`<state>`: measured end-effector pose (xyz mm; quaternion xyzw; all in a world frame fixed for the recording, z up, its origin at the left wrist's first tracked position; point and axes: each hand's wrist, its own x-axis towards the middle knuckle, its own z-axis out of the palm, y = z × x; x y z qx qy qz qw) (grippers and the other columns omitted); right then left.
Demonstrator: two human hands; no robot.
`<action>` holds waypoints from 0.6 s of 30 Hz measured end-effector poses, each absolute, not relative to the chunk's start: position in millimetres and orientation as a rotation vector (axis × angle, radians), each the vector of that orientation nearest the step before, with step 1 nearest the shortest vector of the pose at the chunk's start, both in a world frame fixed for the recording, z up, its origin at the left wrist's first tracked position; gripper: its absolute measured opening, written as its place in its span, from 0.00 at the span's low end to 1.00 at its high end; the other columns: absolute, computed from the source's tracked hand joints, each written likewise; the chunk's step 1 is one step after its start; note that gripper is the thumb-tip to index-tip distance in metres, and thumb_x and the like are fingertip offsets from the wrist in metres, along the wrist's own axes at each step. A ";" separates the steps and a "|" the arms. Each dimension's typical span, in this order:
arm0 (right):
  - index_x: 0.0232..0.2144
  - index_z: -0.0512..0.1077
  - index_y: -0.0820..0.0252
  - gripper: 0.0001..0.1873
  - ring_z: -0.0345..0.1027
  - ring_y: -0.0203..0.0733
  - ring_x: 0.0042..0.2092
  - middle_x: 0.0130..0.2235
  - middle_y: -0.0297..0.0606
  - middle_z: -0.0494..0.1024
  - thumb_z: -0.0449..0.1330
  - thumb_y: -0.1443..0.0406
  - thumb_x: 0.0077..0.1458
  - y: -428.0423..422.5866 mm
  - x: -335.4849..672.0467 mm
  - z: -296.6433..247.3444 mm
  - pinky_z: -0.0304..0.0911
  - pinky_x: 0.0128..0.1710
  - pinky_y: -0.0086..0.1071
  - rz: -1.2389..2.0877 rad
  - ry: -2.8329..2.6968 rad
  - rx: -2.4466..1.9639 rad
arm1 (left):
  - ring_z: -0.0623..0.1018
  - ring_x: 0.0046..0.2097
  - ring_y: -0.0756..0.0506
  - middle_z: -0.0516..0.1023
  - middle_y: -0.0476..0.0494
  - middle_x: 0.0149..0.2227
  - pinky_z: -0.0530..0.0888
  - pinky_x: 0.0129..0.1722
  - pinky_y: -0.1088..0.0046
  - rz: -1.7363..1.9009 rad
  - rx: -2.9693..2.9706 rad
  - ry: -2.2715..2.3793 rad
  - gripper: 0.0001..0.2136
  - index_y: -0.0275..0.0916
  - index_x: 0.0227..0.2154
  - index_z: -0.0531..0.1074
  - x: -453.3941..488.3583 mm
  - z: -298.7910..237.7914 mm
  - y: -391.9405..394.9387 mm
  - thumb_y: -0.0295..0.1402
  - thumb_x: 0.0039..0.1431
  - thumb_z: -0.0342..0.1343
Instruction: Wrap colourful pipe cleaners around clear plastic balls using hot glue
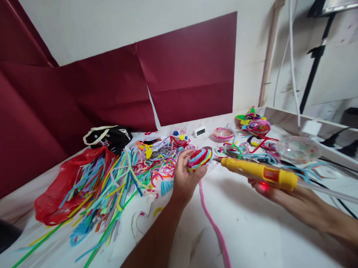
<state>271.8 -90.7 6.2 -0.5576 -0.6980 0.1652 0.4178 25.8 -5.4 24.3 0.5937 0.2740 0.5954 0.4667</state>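
My left hand (185,177) is closed around a small rounded craft piece (200,159) wrapped in red, yellow, blue and pink pipe cleaners. A pink pipe cleaner (212,224) trails from just below it toward the table's front edge. In my right hand (270,194) is a yellow glue gun (259,173), its tip pointing left and close to the craft piece. Whether the tip touches it, I cannot tell. A red light glows under the gun by my fingers.
On the left, a red plastic bag (47,203) spills many coloured pipe cleaners (110,201). Behind stand a black bag (110,139), a small white digital clock (199,132) and decorated ball figures (256,126). Clear plastic bowls (298,148) and black cables lie to the right.
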 end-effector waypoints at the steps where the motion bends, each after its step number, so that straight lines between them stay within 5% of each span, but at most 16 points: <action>1: 0.44 0.75 0.52 0.21 0.75 0.52 0.44 0.45 0.41 0.81 0.57 0.48 0.55 -90.5 272.3 6.2 0.73 0.45 0.45 0.411 -1.753 -1.390 | 0.75 0.51 0.39 0.73 0.34 0.51 0.70 0.53 0.61 1.466 1.456 0.664 0.28 0.38 0.50 0.64 25.8 23.4 -4.5 0.41 0.47 0.67; 18: 0.36 0.77 0.52 0.17 0.76 0.47 0.35 0.34 0.39 0.81 0.54 0.50 0.57 -92.2 261.5 29.7 0.74 0.32 0.36 0.422 -1.790 -1.314 | 0.75 0.51 0.40 0.73 0.36 0.51 0.71 0.52 0.62 1.463 1.451 0.672 0.27 0.39 0.48 0.65 26.8 26.9 -7.7 0.40 0.47 0.67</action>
